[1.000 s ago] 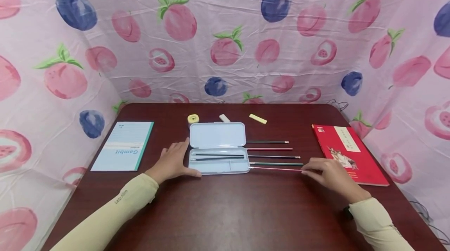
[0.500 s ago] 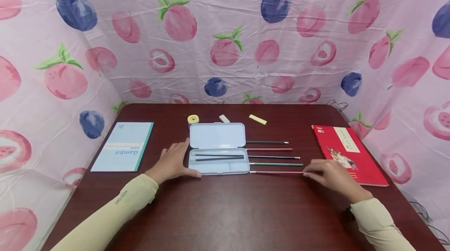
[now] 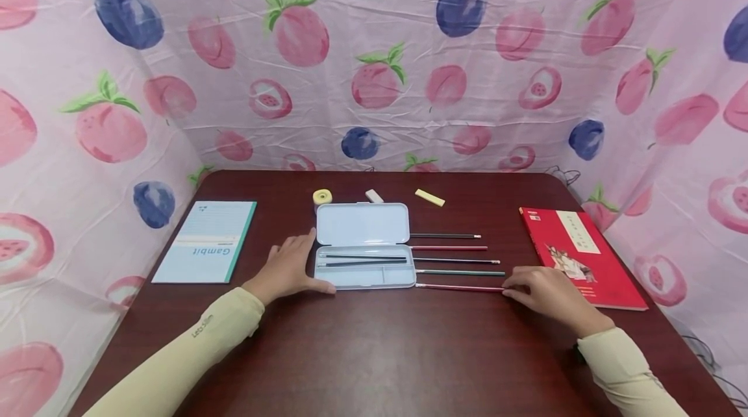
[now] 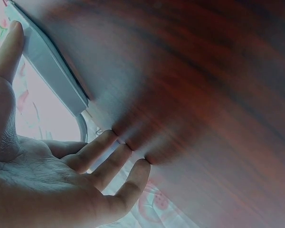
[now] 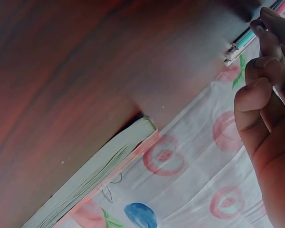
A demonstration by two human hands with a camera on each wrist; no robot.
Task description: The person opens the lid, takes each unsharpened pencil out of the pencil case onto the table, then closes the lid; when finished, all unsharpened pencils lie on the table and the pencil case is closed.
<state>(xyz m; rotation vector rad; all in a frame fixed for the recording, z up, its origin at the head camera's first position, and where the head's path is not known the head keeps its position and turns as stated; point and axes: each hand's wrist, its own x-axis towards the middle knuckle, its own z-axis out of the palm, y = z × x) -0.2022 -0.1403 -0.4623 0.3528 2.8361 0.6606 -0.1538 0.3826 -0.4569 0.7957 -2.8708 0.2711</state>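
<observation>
A pale blue pencil case (image 3: pixel 350 279) lies with its lid raised, two dark pencils (image 3: pixel 363 264) inside it. My left hand (image 3: pixel 286 269) is spread against the case's left end. In the left wrist view, its thumb touches the case wall (image 4: pixel 52 66) and the other fingertips rest on the table. My right hand (image 3: pixel 543 290) pinches the right end of a red pencil (image 3: pixel 458 287), the nearest of a row of pencils extending rightward from the case. Just behind it lies a green pencil (image 3: pixel 461 273).
Behind the case are a yellow tape-like roll (image 3: pixel 322 197), a white eraser (image 3: pixel 374 196) and a yellow strip (image 3: pixel 430 197). A blue notebook (image 3: pixel 204 241) lies left, a red book (image 3: pixel 584 258) right. Patterned cloth (image 3: pixel 374 79) hangs around the table (image 3: pixel 374 352).
The red pencil's left end has moved off the case's front right corner, and the pencil now lies slightly nearer the front, parallel to the others. My left hand has stayed put.
</observation>
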